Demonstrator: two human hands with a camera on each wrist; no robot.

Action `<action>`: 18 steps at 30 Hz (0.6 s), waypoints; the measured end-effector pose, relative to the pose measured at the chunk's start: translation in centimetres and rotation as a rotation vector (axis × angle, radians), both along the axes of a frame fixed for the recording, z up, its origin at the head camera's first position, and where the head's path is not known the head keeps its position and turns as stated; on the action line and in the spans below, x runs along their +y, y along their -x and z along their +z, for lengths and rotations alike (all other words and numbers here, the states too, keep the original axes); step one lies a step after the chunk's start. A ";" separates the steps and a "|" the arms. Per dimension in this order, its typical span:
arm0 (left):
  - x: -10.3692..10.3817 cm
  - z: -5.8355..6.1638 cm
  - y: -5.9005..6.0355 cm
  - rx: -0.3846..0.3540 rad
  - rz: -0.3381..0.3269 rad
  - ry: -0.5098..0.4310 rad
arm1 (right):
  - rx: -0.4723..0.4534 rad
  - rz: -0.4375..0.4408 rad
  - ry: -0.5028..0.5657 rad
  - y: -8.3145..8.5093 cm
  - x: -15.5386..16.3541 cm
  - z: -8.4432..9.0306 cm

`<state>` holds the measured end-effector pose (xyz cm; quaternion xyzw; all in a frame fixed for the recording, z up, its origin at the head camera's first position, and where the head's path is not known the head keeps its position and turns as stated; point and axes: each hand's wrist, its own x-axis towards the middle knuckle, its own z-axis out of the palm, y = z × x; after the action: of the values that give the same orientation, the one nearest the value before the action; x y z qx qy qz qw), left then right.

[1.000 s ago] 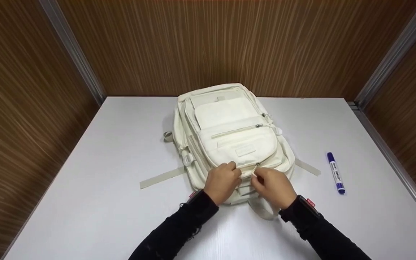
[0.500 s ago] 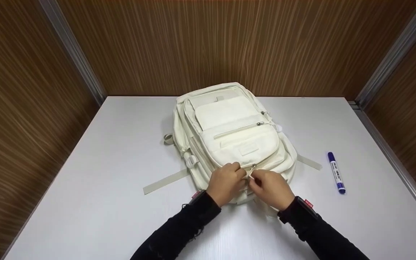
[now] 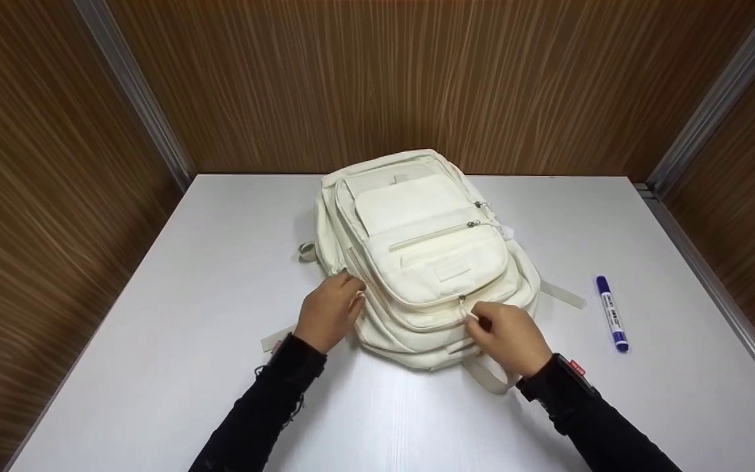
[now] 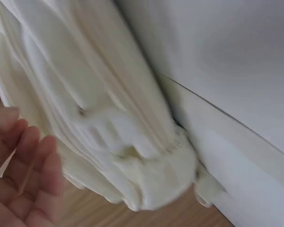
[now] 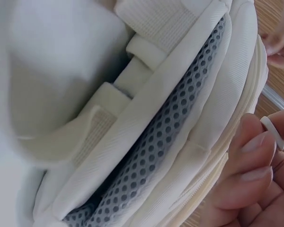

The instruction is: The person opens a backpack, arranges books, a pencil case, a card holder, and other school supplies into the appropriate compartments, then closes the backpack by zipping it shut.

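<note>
We see one cream backpack (image 3: 423, 255) flat mid-table (image 3: 187, 367), one blue marker (image 3: 611, 313) right of it. Right hand (image 3: 508, 337) pinches one zipper pull (image 3: 468, 316); left hand (image 3: 328, 311) relaxed, touching backpack's left side.

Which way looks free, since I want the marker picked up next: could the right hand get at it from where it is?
Probably yes. The marker lies alone on the table, right of the backpack, with nothing between. But the right hand pinches a zipper pull and must let go first.
</note>
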<state>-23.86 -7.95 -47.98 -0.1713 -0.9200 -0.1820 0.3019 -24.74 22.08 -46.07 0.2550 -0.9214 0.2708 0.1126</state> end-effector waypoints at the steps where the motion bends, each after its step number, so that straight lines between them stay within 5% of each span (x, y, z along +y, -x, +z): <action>1: -0.5 -0.3 0.1 -0.023 0.007 0.008 | 0.001 -0.005 -0.001 0.0 0.1 0.0; 10: -1.4 -1.7 1.2 -0.220 0.057 -0.044 | -0.007 -0.030 -0.018 0.2 0.3 0.0; 18: -1.1 -1.6 1.5 -0.222 0.054 -0.053 | -0.013 -0.042 -0.009 0.3 0.6 0.0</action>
<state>-25.35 -9.05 -49.61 -0.1171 -0.9470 -0.2159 0.2072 -25.07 22.73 -46.03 0.2342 -0.9286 0.2656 0.1112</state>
